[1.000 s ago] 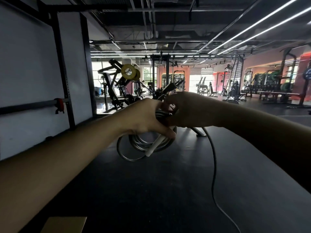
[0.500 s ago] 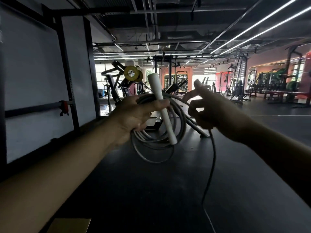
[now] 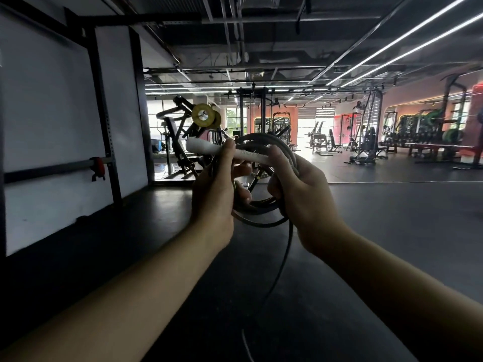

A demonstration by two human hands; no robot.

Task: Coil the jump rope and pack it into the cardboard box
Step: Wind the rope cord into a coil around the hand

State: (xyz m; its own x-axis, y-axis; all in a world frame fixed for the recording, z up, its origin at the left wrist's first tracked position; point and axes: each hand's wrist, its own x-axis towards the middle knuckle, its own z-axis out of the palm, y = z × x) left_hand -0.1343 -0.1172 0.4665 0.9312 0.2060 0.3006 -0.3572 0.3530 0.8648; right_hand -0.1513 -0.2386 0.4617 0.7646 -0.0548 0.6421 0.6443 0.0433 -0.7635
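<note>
Jump rope [image 3: 264, 205] handle [image 3: 224, 152] now lies level, no longer upright. Our left hand [image 3: 214, 194] and right hand [image 3: 300, 194] both clasp the coil.

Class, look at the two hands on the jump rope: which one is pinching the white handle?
The left hand: its thumb presses on the white handle. The right hand grips the coiled rope instead.

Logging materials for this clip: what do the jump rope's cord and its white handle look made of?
Cord: grey, smooth and slightly glossy, holding springy round loops, so probably PVC or a plastic-coated cable; a core cannot be seen. White handle: matte, rigid-looking, slightly tapered, likely plastic or a foam-like grip; motion blur leaves that open.
</note>
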